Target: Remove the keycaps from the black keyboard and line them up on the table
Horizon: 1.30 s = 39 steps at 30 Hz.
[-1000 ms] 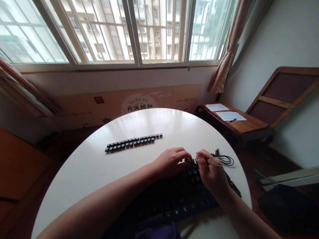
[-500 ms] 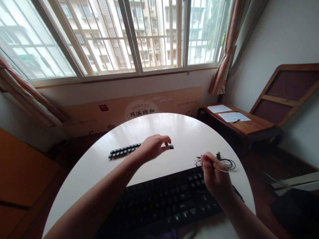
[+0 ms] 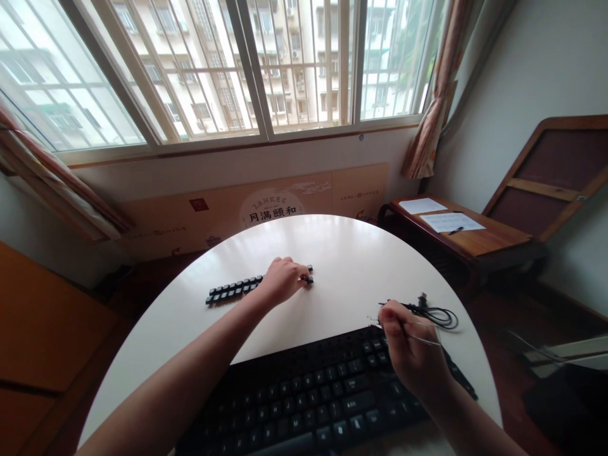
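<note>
At the left of the round white table (image 3: 199, 342) lies the row of loose black keycaps (image 3: 232, 290), running from the near left toward the far right, and your left hand (image 3: 281, 280) sits at its right-hand end with the fingers curled down and pinching a single keycap (image 3: 310, 279) against the tabletop, just beside the last cap of the row. Set that cap flat and in line with its neighbours, touching or nearly so, and lift the fingers straight up as you let go so you do not nudge the others out of order. Nearer you, the black keyboard (image 3: 308, 399) spans the front of the table; a few sockets at its far right corner look bare, though the dark plastic makes that hard to judge. Your right hand (image 3: 408, 354) hovers over that corner, fingers pressed together around a thin wire keycap puller (image 3: 418, 326), which points to the right. Hold the puller clear of the keys while the left hand is away, and keep it apart from the coiled black cable (image 3: 434, 313) lying just beyond the keyboard's corner, since the wire loops could snag on it.
</note>
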Tool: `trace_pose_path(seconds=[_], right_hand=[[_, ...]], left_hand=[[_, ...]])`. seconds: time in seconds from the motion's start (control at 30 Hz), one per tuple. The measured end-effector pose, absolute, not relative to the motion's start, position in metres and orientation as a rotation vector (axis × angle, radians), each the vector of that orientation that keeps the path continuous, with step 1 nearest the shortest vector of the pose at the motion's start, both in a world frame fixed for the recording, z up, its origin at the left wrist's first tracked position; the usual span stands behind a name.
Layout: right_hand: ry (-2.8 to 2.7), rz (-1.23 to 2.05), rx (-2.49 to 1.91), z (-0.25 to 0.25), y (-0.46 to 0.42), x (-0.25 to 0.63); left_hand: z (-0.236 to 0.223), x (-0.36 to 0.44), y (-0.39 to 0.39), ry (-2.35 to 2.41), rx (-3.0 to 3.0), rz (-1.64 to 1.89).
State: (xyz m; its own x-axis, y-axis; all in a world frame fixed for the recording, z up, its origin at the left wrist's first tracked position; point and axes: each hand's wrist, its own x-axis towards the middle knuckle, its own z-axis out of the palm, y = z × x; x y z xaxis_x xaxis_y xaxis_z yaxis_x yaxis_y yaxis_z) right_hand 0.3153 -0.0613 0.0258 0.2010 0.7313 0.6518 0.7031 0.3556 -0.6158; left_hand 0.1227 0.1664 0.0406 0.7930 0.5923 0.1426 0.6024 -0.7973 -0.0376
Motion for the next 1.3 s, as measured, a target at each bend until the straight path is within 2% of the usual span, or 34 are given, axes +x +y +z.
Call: trace_pose_path(seconds=[0.67, 0.9, 1.07, 1.2, 1.3], right_hand=[[-1.507, 0.077, -1.348, 0.025, -0.062, 0.315], [-1.311, 0.299, -1.402, 0.023, -0.063, 0.322], [-1.148, 0.583, -1.363, 0.033, -0.063, 0.33], [-1.364, 0.771, -1.385, 0.026, -0.057, 0.334], [-1.373, 0.808, -1.404, 0.014, -0.052, 0.335]], left_hand=[[0.036, 0.12, 0.171, -1.065, -2.773, -0.275], [0.085, 0.119, 0.144, -1.134, -2.801, -0.29], [0.116, 0.119, 0.079, -1.127, -2.983, 0.077], [0.095, 0.126, 0.029, -0.861, -3.106, 0.244], [0.066, 0.132, 0.015, -0.809, -3.134, 0.107]])
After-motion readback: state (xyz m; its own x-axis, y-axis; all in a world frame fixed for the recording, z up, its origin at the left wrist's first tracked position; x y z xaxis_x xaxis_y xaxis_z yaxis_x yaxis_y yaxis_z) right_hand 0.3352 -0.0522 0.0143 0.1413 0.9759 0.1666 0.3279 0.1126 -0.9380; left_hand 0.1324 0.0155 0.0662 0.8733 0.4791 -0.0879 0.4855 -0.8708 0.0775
